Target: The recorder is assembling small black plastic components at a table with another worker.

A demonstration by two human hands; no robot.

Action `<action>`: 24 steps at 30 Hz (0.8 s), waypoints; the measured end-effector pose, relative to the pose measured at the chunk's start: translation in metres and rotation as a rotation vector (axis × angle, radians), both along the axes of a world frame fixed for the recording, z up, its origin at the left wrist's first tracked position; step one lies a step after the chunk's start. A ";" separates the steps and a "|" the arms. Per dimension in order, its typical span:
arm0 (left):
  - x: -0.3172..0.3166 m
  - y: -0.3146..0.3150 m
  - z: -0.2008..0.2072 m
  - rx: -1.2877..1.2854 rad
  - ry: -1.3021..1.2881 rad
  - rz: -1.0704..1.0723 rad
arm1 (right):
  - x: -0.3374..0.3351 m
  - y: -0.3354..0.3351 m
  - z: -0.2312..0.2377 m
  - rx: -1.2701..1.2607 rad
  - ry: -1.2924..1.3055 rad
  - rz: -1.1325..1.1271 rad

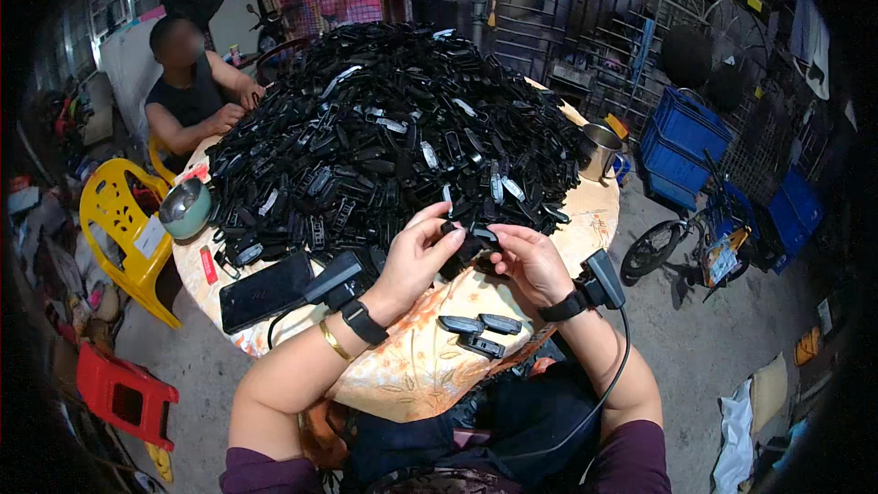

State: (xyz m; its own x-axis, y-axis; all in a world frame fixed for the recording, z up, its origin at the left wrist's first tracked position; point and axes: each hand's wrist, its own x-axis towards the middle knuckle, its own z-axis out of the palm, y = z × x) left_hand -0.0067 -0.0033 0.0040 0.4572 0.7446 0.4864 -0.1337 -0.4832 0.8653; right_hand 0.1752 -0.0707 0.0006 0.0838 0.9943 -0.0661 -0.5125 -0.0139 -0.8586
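Note:
Both my hands are raised over the near edge of the round table, at the foot of a big heap of small black plastic casings (pixel 366 146). The casings look like key fob shells, some with silvery faces. Between my hands is a dark plastic casing (pixel 473 240), partly hidden by fingers. My left hand (pixel 422 254) grips its left side with thumb and fingers. At its right end, my right hand (pixel 530 261) pinches it, fingers curled. Just below, three black casings (pixel 481 345) lie close together on the patterned tablecloth (pixel 412 357).
A black phone (pixel 267 293) lies left of my left forearm. A bowl (pixel 186 209) stands at the table's left edge, a metal mug (pixel 599 152) at its right. Another person (pixel 194 87) sits at the far left. Around are a yellow chair (pixel 119 229) and red stool (pixel 125 395).

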 end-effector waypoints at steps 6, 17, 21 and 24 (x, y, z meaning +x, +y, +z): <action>0.001 -0.011 0.009 -0.164 -0.005 -0.184 | -0.005 -0.003 0.002 -0.051 0.199 0.042; -0.001 -0.008 0.015 0.264 0.170 0.151 | -0.023 0.005 -0.004 0.270 -0.440 -0.376; -0.006 -0.008 0.017 0.259 0.302 0.224 | -0.018 0.006 -0.005 0.212 -0.370 -0.345; -0.004 -0.012 0.019 0.443 0.381 0.357 | -0.013 0.007 -0.008 0.301 -0.682 -0.420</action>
